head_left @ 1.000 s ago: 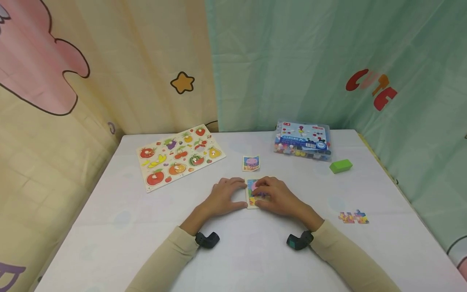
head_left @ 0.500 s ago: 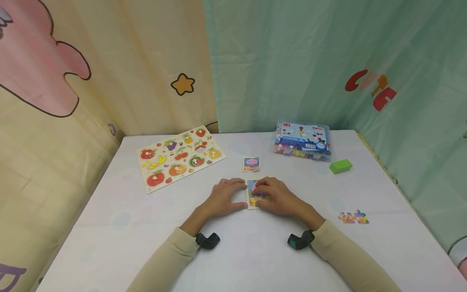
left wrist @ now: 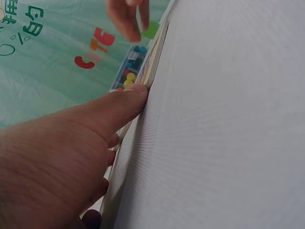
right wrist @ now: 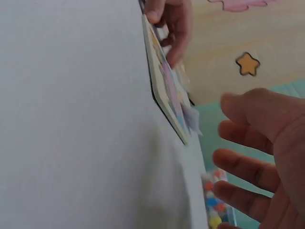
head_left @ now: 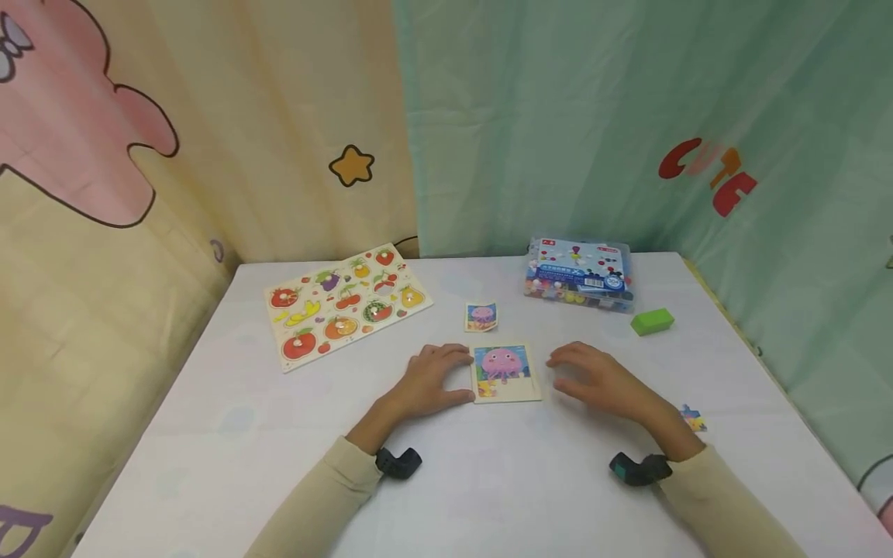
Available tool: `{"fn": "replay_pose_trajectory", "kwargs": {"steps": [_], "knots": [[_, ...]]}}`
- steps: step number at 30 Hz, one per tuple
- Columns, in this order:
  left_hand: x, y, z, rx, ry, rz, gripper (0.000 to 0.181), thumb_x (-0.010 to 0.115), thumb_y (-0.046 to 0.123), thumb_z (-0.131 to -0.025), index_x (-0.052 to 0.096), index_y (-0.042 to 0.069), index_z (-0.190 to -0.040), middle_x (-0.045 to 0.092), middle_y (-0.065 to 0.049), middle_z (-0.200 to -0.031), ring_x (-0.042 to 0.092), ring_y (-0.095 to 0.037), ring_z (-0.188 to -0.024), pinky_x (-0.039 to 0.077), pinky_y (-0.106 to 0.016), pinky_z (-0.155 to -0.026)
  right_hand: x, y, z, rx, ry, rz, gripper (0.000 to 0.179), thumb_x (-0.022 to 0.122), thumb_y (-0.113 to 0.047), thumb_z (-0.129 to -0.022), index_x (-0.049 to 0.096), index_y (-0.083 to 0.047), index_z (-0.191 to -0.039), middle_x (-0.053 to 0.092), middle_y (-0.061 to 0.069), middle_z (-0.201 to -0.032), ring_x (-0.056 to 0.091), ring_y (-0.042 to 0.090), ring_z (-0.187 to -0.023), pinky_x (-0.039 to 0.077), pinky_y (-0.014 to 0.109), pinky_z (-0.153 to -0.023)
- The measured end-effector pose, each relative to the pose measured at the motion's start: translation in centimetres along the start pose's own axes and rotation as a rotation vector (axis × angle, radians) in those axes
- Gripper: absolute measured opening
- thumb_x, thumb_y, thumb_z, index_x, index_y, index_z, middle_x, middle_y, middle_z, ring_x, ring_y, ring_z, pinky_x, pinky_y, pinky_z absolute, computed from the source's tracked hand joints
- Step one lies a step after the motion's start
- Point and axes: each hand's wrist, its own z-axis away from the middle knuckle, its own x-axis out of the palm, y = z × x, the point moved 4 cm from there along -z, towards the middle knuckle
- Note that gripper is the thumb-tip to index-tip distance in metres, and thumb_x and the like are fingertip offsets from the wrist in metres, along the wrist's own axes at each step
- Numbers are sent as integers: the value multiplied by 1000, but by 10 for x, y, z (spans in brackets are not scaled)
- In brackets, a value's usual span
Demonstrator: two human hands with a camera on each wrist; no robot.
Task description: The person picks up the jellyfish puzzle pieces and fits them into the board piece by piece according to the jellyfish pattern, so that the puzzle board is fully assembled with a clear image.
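A square jigsaw puzzle board [head_left: 502, 364] with a pink octopus picture lies flat on the white table. Its lower right part shows bare pale board. At its left edge rests my left hand [head_left: 434, 380], thumb by the lower corner and fingers by the upper one; the left wrist view shows the thumb [left wrist: 136, 93] touching the edge. My right hand [head_left: 600, 380] hovers to the right of the board, apart from it, with loosely bent fingers and nothing in them. A colourful puzzle piece [head_left: 692, 419] shows beside the right forearm, which covers the spot to its left.
Behind the board lies a small octopus picture card [head_left: 481, 316]. A fruit peg puzzle [head_left: 349, 306] is at the back left. A clear box of coloured parts [head_left: 579, 275] and a green block [head_left: 652, 322] stand at the back right. Curtains hang behind the table [head_left: 446, 496].
My right hand has come off the puzzle board and moved right, uncovering the octopus picture. Its forearm now hides part of the loose pieces. The left hand has stayed at the board's edge.
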Motion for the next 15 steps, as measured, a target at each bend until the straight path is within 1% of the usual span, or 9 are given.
{"fn": "replay_pose_trajectory", "kwargs": {"steps": [2,4,5,6,7,9,12,13,15], "knots": [[0,0,1,1,-1,8,63,73,51,-90,58,20,-142,45,1,-153,41,-24,-127,36,-42,-92,-11,8,23,89,-48,43,37,81,-25,-88,69,-13,-122,59,10,-133,50,35,-128,40,57,-103],[0,-1,1,2,-3,8,63,73,51,-90,57,20,-142,45,1,-153,41,-24,-127,36,-43,-92,-24,17,47,173,-98,81,48,83,-32,-85,67,-13,-125,55,18,-139,41,45,-133,30,67,-104],[-1,-1,1,2,-5,5,63,72,51,-90,57,19,-143,45,1,-153,41,-25,-128,36,-44,-92,-30,20,59,213,-112,100,52,85,-34,-83,67,-13,-127,52,21,-142,36,50,-135,25,72,-103],[-1,-1,0,4,-5,5,63,72,51,-90,57,19,-143,45,0,-153,41,-25,-128,36,-44,-92,-36,23,70,226,-104,109,56,86,-33,-80,66,-12,-127,50,24,-143,32,54,-135,20,76,-100],[-2,-1,1,3,-5,2,63,72,51,-90,57,19,-143,45,0,-153,41,-26,-127,36,-45,-92,-41,28,81,229,-81,118,57,87,-32,-79,66,-13,-128,49,25,-144,30,56,-135,18,79,-97],[-2,-1,1,4,1,-2,63,73,51,-90,57,19,-142,46,0,-153,42,-26,-127,37,-46,-92,-51,37,99,195,-7,136,57,90,-27,-75,67,-12,-126,49,28,-142,31,61,-131,20,80,-91],[-3,0,1,6,9,5,62,73,49,-90,58,19,-141,46,0,-152,42,-27,-126,37,-47,-92,-60,51,120,155,99,168,55,92,-19,-70,68,-14,-119,49,29,-138,37,60,-125,26,76,-85],[-3,0,1,6,7,7,62,73,49,-90,58,19,-141,46,0,-152,42,-26,-127,37,-47,-93,-61,56,126,152,120,180,54,93,-18,-69,69,-15,-117,50,29,-137,39,60,-123,27,74,-84],[-2,1,1,10,5,20,61,73,49,-90,58,18,-141,46,-1,-152,43,-27,-126,37,-48,-93,-61,64,134,172,139,167,51,93,-16,-68,69,-16,-114,49,31,-138,39,59,-122,25,75,-84]]}}
